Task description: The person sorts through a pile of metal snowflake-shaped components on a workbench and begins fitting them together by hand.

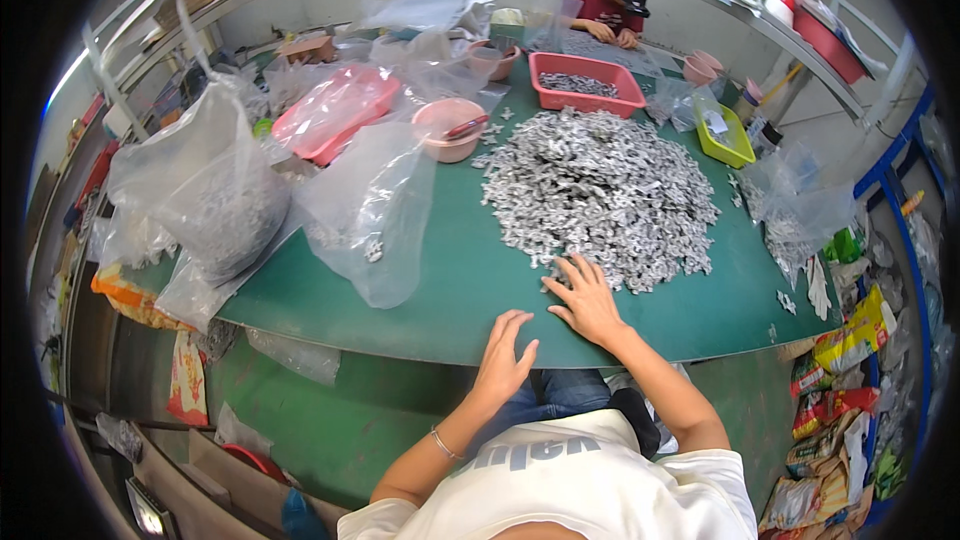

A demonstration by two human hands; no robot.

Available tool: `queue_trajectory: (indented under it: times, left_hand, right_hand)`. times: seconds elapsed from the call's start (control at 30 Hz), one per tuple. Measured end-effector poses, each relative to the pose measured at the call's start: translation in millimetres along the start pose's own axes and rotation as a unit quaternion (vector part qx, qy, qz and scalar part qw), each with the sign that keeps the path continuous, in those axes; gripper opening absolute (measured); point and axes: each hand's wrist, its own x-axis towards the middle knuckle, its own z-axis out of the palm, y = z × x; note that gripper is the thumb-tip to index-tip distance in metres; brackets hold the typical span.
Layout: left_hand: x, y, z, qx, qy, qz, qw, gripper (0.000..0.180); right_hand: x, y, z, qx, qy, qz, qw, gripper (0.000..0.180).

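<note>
With the right grip (590, 306) spread at the grey pile (605, 190), it seems best to draw few pieces (638, 278) gently toward the loosely spread left grip (503, 360).

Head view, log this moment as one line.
Right hand: spread at near edge of grey parts pile | left hand: open, near edge of table
</note>
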Motion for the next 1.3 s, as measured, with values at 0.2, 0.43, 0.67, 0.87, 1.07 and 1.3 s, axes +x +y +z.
queue_trajectory:
  times: [0.2, 0.43, 0.67, 0.87, 1.07, 1.3]
  left_hand:
    - [54, -15, 51, 0.227, 0.011, 0.009, 0.974, 0.067]
    - [70, -15, 139, 0.237, -0.006, -0.01, 0.971, 0.059]
    - [68, 27, 208, 0.261, -0.004, -0.017, 0.965, 0.062]
    - [66, 49, 219, 0.187, -0.029, -0.024, 0.982, 0.064]
    - [76, 66, 181, 0.219, -0.12, -0.032, 0.968, 0.053]
    - [90, 105, 132, -0.025, -0.075, 0.02, 0.997, 0.044]
  right_hand:
    - [-24, 47, 1, 0.011, -0.007, -0.06, 0.998, 0.024]
    - [-63, 100, -10, 0.042, -0.004, -0.147, 0.988, 0.022]
    - [-98, 173, -39, 0.045, 0.047, -0.102, 0.993, 0.015]
    - [-116, 194, -51, 0.21, 0.129, 0.054, 0.968, 0.021]
    - [-117, 176, -54, 0.454, 0.207, 0.348, 0.793, 0.027]
    - [-95, 107, -79, 0.758, 0.125, 0.295, 0.568, 0.052]
